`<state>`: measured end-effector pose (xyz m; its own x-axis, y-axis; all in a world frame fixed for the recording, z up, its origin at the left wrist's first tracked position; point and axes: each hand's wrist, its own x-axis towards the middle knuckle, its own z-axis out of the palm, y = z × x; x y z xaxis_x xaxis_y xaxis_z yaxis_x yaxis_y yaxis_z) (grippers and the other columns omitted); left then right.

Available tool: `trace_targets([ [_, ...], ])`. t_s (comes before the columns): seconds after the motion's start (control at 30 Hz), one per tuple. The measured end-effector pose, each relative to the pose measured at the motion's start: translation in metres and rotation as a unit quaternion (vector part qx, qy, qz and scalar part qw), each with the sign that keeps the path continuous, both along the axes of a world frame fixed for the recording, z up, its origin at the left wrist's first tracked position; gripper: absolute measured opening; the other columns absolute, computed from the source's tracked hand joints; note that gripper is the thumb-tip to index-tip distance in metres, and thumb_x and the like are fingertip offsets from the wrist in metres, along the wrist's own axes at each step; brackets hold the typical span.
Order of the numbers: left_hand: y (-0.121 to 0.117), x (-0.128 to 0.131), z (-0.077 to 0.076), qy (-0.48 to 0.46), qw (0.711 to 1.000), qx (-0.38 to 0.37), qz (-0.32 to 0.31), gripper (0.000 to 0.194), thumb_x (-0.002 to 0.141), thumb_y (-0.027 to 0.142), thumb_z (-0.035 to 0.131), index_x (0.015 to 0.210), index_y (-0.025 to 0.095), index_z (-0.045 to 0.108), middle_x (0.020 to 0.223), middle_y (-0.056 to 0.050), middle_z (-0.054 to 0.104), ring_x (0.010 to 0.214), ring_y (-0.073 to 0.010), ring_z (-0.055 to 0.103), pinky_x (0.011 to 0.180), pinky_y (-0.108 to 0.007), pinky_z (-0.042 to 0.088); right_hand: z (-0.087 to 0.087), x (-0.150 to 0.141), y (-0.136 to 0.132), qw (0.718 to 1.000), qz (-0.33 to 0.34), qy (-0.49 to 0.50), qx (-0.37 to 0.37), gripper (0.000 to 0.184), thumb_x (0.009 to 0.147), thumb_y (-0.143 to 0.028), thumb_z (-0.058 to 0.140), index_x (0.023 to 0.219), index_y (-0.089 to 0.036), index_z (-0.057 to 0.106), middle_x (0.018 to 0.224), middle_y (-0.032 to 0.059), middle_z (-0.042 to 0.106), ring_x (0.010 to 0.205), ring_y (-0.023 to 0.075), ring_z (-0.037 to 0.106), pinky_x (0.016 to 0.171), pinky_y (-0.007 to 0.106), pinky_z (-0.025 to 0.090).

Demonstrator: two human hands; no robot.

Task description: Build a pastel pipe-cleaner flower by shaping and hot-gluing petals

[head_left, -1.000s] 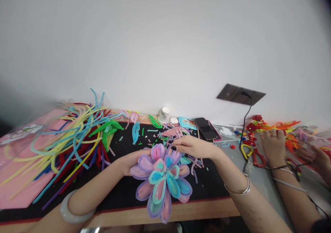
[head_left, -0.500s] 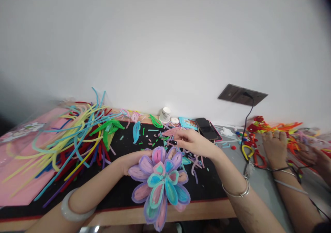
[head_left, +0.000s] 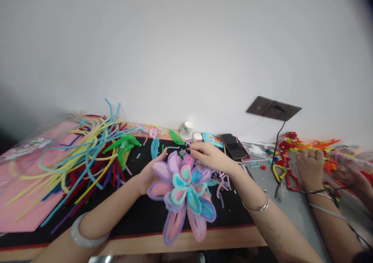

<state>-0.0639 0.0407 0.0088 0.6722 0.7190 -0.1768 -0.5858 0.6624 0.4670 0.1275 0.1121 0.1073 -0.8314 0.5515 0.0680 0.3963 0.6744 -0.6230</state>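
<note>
A large layered flower made of pipe cleaners [head_left: 186, 197], with lilac, pink and turquoise petals, faces me above the front of the black mat. My left hand [head_left: 148, 174] supports it from the left and behind; one fingertip shows above the petals and its other fingers are hidden. At the upper edge of the flower, my right hand [head_left: 208, 156] has bent fingers closed together behind the top petals. The exact grip there is covered. Short pipe-cleaner scraps [head_left: 222, 184] lie by my right hand. A blue pipe-cleaner loop [head_left: 155, 148] lies beyond my left hand.
Loose pipe cleaners [head_left: 87, 150] pile over a pink sheet [head_left: 26, 204] at left. A paper cup [head_left: 187, 130], a white case [head_left: 197, 137] and a phone [head_left: 233, 146] stand along the wall. At right are yellow-handled pliers [head_left: 279, 172], a cable [head_left: 274, 154] and another person's hand [head_left: 310, 167].
The flower has turned and tilted, with its lower petals now in a different arrangement. My right hand has moved left toward its top edge, and my left hand has shifted, showing more of itself.
</note>
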Motion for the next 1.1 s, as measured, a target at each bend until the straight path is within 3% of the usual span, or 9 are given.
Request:
trace_targets([
  [0.17,-0.001,-0.002,0.007,-0.05,0.999,-0.019,0.004,0.079,0.076,0.078,0.039,0.109,0.012,0.065,0.097,-0.014,0.072,0.11,-0.0332,0.06,0.097,-0.043,0.041,-0.005,0.013,0.003,0.984,-0.116,0.052,-0.127,0.029,0.09,-0.034,0.043,0.066,-0.021,0.034,0.066,-0.0049,0.029,0.054,0.0088,0.035,0.046,0.02,0.031],
  [0.3,-0.002,-0.005,0.0,-0.009,0.998,-0.021,0.054,0.074,0.078,0.078,0.036,0.106,0.016,0.066,0.089,-0.01,0.072,0.102,-0.0312,0.063,0.092,-0.043,0.045,-0.012,0.017,0.002,0.964,-0.172,0.083,-0.185,0.026,0.087,-0.04,0.048,0.07,-0.021,0.041,0.068,-0.0047,0.026,0.056,0.01,0.037,0.045,0.021,0.038],
  [0.37,-0.001,-0.006,-0.005,0.023,0.996,-0.015,0.079,0.059,0.081,0.069,0.044,0.101,0.017,0.066,0.084,-0.007,0.072,0.09,-0.0275,0.066,0.086,-0.041,0.048,-0.014,0.018,0.004,0.96,-0.182,0.093,-0.191,0.026,0.086,-0.04,0.048,0.07,-0.02,0.042,0.067,-0.0049,0.026,0.056,0.0099,0.035,0.046,0.022,0.037],
  [0.5,0.001,-0.003,-0.011,0.082,0.992,-0.005,0.096,0.021,0.08,0.032,0.067,0.092,0.015,0.067,0.08,-0.005,0.072,0.074,-0.0193,0.067,0.077,-0.032,0.051,-0.019,0.018,0.007,0.973,-0.172,0.087,-0.13,0.035,0.085,-0.04,0.048,0.06,-0.02,0.037,0.059,-0.0059,0.027,0.054,0.0086,0.028,0.048,0.022,0.026],
  [0.57,0.001,0.0,-0.011,0.099,0.99,0.005,0.097,0.021,0.076,0.024,0.071,0.094,0.014,0.067,0.084,-0.006,0.072,0.075,-0.0182,0.068,0.076,-0.03,0.052,-0.021,0.018,0.008,0.976,-0.161,0.083,-0.124,0.039,0.084,-0.042,0.05,0.056,-0.02,0.035,0.055,-0.0063,0.027,0.053,0.0079,0.025,0.049,0.024,0.021],
  [0.63,-0.001,0.002,-0.01,0.112,0.989,0.011,0.097,0.023,0.073,0.023,0.074,0.093,0.014,0.067,0.082,-0.005,0.072,0.072,-0.0173,0.068,0.074,-0.029,0.052,-0.024,0.017,0.007,0.969,-0.159,0.091,-0.167,0.04,0.083,-0.045,0.052,0.056,-0.02,0.036,0.054,-0.0069,0.027,0.051,0.0071,0.023,0.048,0.024,0.018],
  [0.77,-0.003,0.003,-0.009,0.134,0.987,0.008,0.09,0.02,0.067,0.02,0.079,0.081,0.013,0.066,0.072,-0.003,0.07,0.066,-0.0156,0.067,0.068,-0.027,0.053,-0.031,0.017,0.004,0.933,-0.161,0.123,-0.298,0.038,0.077,-0.047,0.059,0.058,-0.019,0.041,0.05,-0.0087,0.026,0.046,0.0056,0.018,0.046,0.023,0.012],
  [0.93,-0.002,0.004,-0.01,0.17,0.982,0.004,0.085,0.025,0.069,0.024,0.079,0.086,0.012,0.066,0.075,-0.007,0.072,0.071,-0.0198,0.069,0.071,-0.031,0.054,-0.042,0.017,0.005,0.867,-0.172,0.169,-0.436,0.032,0.066,-0.04,0.072,0.063,-0.018,0.049,0.045,-0.0123,0.023,0.043,0.0036,0.013,0.045,0.023,0.007],
  [1.1,-0.002,0.005,-0.011,0.184,0.98,0.006,0.079,0.028,0.068,0.028,0.08,0.086,0.011,0.067,0.076,-0.008,0.073,0.069,-0.019,0.069,0.071,-0.031,0.055,-0.052,0.015,0.007,0.839,-0.183,0.195,-0.475,0.035,0.06,-0.041,0.076,0.065,-0.017,0.051,0.044,-0.0134,0.023,0.041,0.0024,0.013,0.043,0.021,0.006],
])
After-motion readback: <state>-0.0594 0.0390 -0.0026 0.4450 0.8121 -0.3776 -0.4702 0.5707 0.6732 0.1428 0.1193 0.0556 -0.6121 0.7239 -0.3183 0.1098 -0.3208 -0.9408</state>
